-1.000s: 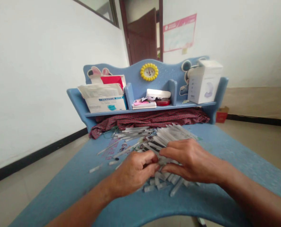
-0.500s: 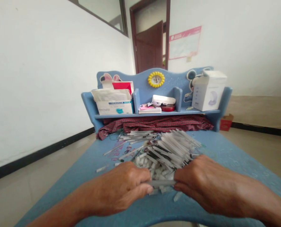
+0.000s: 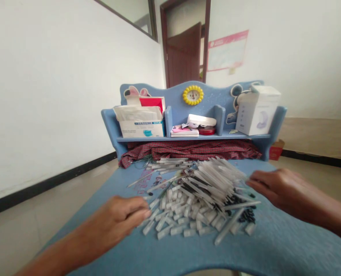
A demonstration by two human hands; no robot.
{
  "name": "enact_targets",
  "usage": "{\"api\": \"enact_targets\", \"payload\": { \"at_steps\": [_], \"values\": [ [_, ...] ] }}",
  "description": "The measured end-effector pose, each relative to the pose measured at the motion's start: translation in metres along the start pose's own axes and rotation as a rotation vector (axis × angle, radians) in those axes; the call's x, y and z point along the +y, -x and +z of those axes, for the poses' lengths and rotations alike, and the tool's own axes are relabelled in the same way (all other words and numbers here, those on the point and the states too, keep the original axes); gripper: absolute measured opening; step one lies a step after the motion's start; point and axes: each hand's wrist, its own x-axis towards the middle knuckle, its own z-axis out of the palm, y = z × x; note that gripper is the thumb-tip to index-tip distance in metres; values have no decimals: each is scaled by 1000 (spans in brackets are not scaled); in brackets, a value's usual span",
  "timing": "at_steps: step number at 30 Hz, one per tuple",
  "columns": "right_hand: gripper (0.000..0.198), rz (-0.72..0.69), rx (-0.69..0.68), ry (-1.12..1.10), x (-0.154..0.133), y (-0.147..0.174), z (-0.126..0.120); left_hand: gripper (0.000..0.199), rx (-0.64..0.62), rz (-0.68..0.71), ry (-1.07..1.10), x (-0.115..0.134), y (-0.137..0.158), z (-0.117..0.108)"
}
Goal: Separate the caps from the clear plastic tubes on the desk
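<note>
My left hand (image 3: 127,216) is closed in a pinch at the left side of a heap of short translucent pen caps (image 3: 184,207). What its fingers hold, if anything, is blurred. Farther right, my right hand (image 3: 276,188) pinches the near end of a translucent pen barrel (image 3: 241,172), which lies against a thick pile of similar barrels (image 3: 213,176). Many in that pile show dark ends. One loose barrel (image 3: 229,226) slants across the caps at the front right. Small black plugs (image 3: 248,214) lie scattered beside it.
The blue desk (image 3: 170,257) carries a rear shelf with a mask box (image 3: 141,128), a red round tin (image 3: 207,131) and a tall white box (image 3: 258,111). A checked cloth (image 3: 193,148) is bunched below. More pens (image 3: 170,165) lie at the back left.
Both hands held one translucent piece between them over the caps. They have since moved apart, the left leftward and the right rightward and back to the barrel pile.
</note>
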Motion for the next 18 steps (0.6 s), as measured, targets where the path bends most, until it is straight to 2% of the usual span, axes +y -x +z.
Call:
{"api": "enact_targets", "payload": {
  "at_steps": [3, 6, 8, 13, 18],
  "values": [
    [38, 125, -144, 228, -7, -46, 17, 28, 0, 64, -102, 12, -35, 15],
    [39, 135, -242, 256, -14, -71, 35, 20, 22, 87, -225, 16, -58, 37],
    [41, 113, -258, 233, -14, -77, 44, 15, 42, 88, -265, 16, -64, 45],
    [45, 156, -198, 178, -2, -79, 55, 23, 133, 36, -327, -1, -76, 37],
    [41, 201, -51, 89, 7, -80, 66, 20, 156, -74, -461, -29, -110, 22]
  ]
}}
